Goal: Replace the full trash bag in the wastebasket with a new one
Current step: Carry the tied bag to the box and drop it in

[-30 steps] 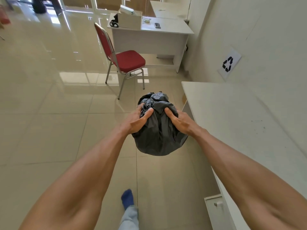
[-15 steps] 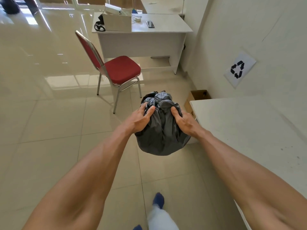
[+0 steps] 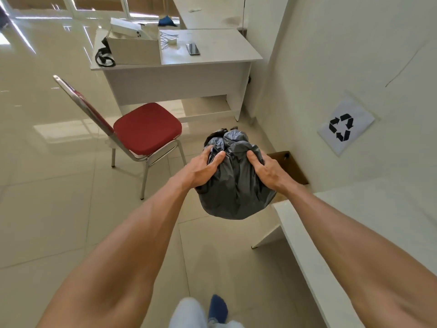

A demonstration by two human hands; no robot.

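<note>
**Between two hands, clear of the floor: the full trash bag**

Out in front of the person, in mid-air above the tiled floor, hangs the full trash bag, dark grey and crumpled; both hands hold it near its top. The left hand sits at the bag's ten o'clock, fingers curled into the plastic and thumb pressed toward the gathered neck; the right hand sits at the bag's two o'clock in a matching grip, fingers dug into the folds. Between the two hands the bunched neck rises toward twelve o'clock; the rounded belly sags below the wrists toward six o'clock, touching nothing underneath. Both bare forearms reach in from the lower corners of the view

From the bag, a red-seated chair with a metal frame stands at ten o'clock, near but apart; beyond it, at twelve o'clock, a white desk carries an open white box and a dark phone. A cardboard box stands on the floor at the bag's three o'clock, just behind the right hand and close to the wall. On the wall at two o'clock a paper sheet with a black recycling sign hangs aslant; a white tabletop runs along the wall at four o'clock. At six o'clock, a foot in a blue sock and a pale trouser leg show at the bottom edge
</note>
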